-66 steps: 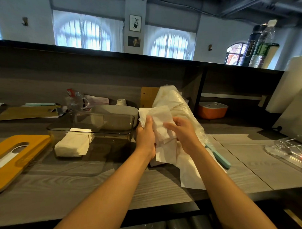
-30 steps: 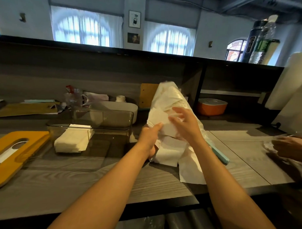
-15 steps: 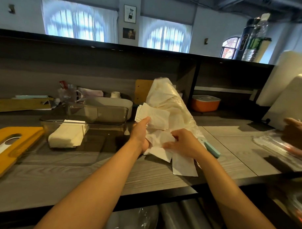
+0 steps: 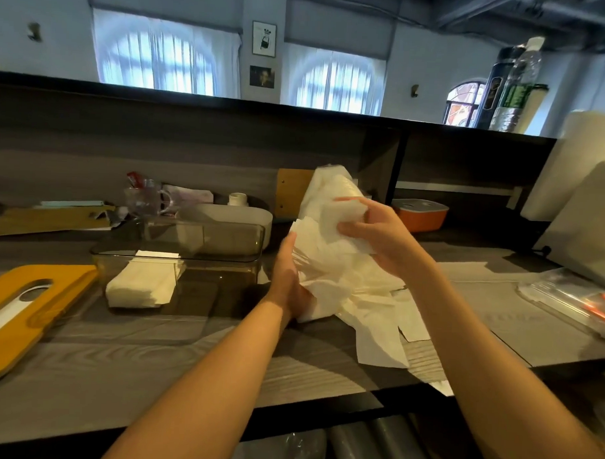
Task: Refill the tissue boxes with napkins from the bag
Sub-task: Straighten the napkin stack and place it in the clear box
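A clear plastic bag of white napkins stands upright on the grey counter, mid-frame. My left hand presses against the left side of a loose bundle of napkins in front of the bag. My right hand grips a small stack of napkins at the top of that bundle. To the left lies an open smoky-clear tissue box with a short pile of napkins inside. Its yellow lid with a slot rests flat at far left.
A second grey tissue box stands behind the clear one. Loose napkins spill toward the counter's front edge. An orange container sits in the shelf recess. A clear plastic package lies at right. Cups and papers clutter the back left.
My right hand has risen from the low loose napkins to grip a stack high on the bundle. The left hand has dropped lower along the bundle's side. The other person's hand at right has gone.
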`<move>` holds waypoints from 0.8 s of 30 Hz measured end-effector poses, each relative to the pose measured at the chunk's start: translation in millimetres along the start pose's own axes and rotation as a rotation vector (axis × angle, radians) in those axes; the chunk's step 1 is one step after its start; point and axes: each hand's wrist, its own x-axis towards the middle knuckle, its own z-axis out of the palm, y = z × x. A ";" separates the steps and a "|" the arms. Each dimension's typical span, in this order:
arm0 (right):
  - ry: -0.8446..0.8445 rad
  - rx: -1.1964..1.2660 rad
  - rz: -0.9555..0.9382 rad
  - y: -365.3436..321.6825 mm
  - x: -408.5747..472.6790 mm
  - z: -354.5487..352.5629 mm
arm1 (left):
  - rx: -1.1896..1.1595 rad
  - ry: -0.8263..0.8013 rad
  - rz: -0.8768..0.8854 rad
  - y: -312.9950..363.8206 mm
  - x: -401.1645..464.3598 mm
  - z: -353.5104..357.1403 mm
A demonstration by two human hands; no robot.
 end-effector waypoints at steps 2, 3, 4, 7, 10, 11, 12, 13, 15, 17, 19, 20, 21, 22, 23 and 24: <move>-0.019 -0.252 -0.020 4.0 14.2 8.1 | 0.040 -0.019 0.061 -2.4 1.5 -3.6; -0.011 -0.373 -0.027 7.0 20.2 11.9 | 0.062 -0.024 0.068 -2.3 0.7 -4.7; -0.011 -0.491 -0.034 10.7 24.8 14.9 | 0.075 -0.039 0.061 -3.1 2.2 -6.3; -0.016 -0.653 -0.075 25.0 30.1 19.0 | 0.148 -0.050 0.047 -3.9 3.7 -7.1; 0.062 -0.536 -0.131 42.3 29.9 19.2 | 0.246 -0.045 0.066 -5.4 2.9 -3.4; 0.070 -0.523 -0.142 47.3 29.3 19.3 | 0.291 -0.029 0.077 -6.7 3.7 -2.0; 0.069 -0.534 -0.155 50.8 28.7 19.1 | 0.323 0.005 0.100 -7.6 4.5 -1.2; 0.065 -0.565 -0.172 53.3 28.5 18.3 | 0.326 0.036 0.115 -7.6 4.2 0.0; 0.047 -0.616 -0.178 54.2 26.1 14.6 | 0.316 0.049 0.138 -7.8 5.4 -0.3; 0.024 -0.577 -0.111 50.5 20.2 10.6 | 0.338 0.031 0.179 -4.9 0.7 1.7; -0.003 -0.473 -0.031 48.8 16.9 6.8 | 0.372 0.026 0.247 0.1 -3.2 4.0; -0.013 -0.437 -0.001 48.8 16.1 6.6 | 0.381 0.017 0.274 2.3 -3.7 4.4; -0.017 -0.420 0.024 48.8 15.7 7.6 | 0.390 0.005 0.291 4.6 -6.1 6.1; -0.014 -0.417 0.044 48.3 15.1 9.1 | 0.405 -0.001 0.305 6.5 -7.9 6.7; -0.007 -0.422 0.054 48.9 15.3 10.4 | 0.408 -0.007 0.307 7.4 -9.1 7.4; -0.001 -0.418 0.055 49.4 15.0 10.7 | 0.407 0.005 0.309 7.9 -8.9 6.9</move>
